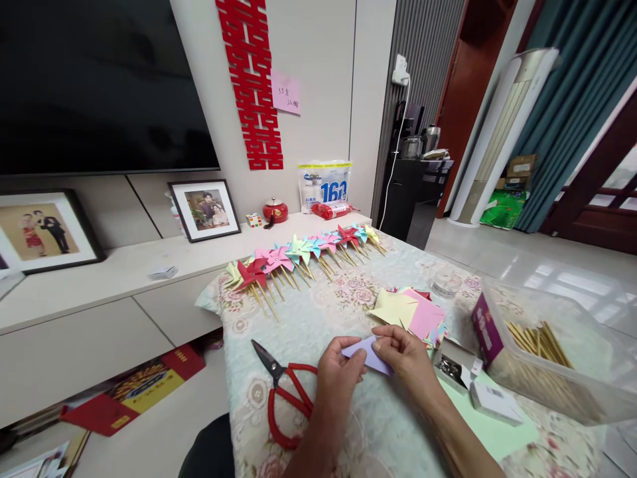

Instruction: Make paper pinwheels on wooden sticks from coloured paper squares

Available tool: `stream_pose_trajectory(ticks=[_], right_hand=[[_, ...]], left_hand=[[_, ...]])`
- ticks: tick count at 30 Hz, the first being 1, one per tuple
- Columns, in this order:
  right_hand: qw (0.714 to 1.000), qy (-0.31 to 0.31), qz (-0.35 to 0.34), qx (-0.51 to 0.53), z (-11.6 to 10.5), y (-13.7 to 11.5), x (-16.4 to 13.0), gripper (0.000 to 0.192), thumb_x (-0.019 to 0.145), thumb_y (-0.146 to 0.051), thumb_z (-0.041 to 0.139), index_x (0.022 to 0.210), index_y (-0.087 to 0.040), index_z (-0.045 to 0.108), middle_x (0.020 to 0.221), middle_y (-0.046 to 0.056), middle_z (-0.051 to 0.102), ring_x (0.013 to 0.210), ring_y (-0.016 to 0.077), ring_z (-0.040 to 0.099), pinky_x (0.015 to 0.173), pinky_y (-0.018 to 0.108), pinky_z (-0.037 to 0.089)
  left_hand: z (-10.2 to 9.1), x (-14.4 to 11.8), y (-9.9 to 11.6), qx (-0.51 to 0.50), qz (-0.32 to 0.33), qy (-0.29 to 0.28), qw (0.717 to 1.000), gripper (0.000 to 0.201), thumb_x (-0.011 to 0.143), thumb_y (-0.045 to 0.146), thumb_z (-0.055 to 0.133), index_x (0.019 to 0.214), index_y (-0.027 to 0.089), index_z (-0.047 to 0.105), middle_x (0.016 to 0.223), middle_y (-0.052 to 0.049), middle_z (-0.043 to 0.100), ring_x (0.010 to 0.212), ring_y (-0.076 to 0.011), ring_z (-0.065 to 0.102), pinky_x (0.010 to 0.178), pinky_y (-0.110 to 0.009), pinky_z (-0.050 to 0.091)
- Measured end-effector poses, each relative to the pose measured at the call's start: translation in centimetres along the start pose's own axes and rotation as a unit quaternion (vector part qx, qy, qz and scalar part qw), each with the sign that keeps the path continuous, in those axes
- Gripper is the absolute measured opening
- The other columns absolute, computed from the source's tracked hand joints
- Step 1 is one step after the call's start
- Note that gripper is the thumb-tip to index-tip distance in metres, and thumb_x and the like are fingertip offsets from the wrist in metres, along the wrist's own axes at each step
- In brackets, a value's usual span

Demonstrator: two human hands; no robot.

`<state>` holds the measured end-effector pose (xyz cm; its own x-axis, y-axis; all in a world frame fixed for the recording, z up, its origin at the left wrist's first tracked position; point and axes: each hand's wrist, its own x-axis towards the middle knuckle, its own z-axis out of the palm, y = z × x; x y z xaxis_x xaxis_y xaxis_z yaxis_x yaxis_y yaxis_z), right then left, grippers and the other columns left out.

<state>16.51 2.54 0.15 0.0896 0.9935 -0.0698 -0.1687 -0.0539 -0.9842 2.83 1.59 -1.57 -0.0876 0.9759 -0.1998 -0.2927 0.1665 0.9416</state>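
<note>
A small sheet of lilac paper, folded into a triangle, is held just above the flowered tablecloth. My left hand pinches its left end between thumb and fingers. At the other end, my right hand grips the paper the same way. Red-handled scissors lie beside my left forearm, with the blades pointing away from me. Beyond my right hand rests a pile of cut paper squares, with a pale yellow piece and a pink piece on top.
Several paper pinwheels on sticks lie in a row along the far edge. To the right stand a clear plastic bin of sticks, an open small box, a white box and a round clear container. Green paper lies underneath.
</note>
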Motion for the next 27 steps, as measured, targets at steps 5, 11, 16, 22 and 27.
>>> stream_pose_trajectory(ticks=[5,11,16,22,27], right_hand=[[0.996,0.033,0.056,0.060,0.1,-0.8,-0.5,0.041,0.053,-0.035,0.089,0.084,-0.016,0.071,0.061,0.000,0.067,0.055,0.0156,0.057,0.056,0.027,0.039],[0.987,0.025,0.094,0.131,0.4,-1.3,-0.6,0.046,0.048,-0.030,0.091,0.089,-0.015,0.074,0.064,0.002,0.070,0.058,0.0160,0.060,0.059,0.027,0.042],[0.988,0.014,0.084,0.130,0.4,-1.3,-0.7,0.045,0.051,-0.031,0.091,0.091,-0.015,0.077,0.062,0.000,0.068,0.057,0.0140,0.056,0.057,0.026,0.039],[0.986,0.008,0.095,0.134,0.4,-1.2,-0.8,0.040,0.050,-0.031,0.091,0.085,-0.016,0.077,0.066,0.001,0.070,0.059,0.0143,0.058,0.059,0.027,0.041],[0.985,0.007,0.102,0.138,0.5,-1.2,-0.8,0.041,0.050,-0.031,0.091,0.085,-0.015,0.076,0.071,0.003,0.074,0.059,0.0147,0.060,0.059,0.027,0.042]], left_hand=[[-0.2,-1.2,1.2,-0.055,0.018,-0.050,0.997,0.052,0.067,0.031,0.078,0.115,0.014,0.068,0.070,0.000,0.065,0.060,-0.0120,0.055,0.060,-0.024,0.046],[0.3,-1.9,1.9,-0.091,0.011,-0.102,0.991,0.051,0.064,0.020,0.078,0.114,0.016,0.065,0.084,-0.003,0.069,0.070,-0.0136,0.058,0.064,-0.025,0.050],[0.3,-2.1,2.1,-0.093,0.015,-0.103,0.990,0.050,0.067,0.022,0.079,0.115,0.015,0.065,0.084,-0.003,0.068,0.072,-0.0139,0.059,0.064,-0.024,0.050],[0.0,-1.6,1.6,-0.096,0.020,-0.103,0.990,0.047,0.069,0.026,0.080,0.113,0.016,0.067,0.089,-0.004,0.069,0.077,-0.0149,0.060,0.063,-0.024,0.051],[0.0,-1.5,1.3,-0.097,0.022,-0.102,0.990,0.044,0.071,0.024,0.078,0.113,0.016,0.067,0.089,-0.003,0.069,0.078,-0.0145,0.060,0.063,-0.024,0.051]])
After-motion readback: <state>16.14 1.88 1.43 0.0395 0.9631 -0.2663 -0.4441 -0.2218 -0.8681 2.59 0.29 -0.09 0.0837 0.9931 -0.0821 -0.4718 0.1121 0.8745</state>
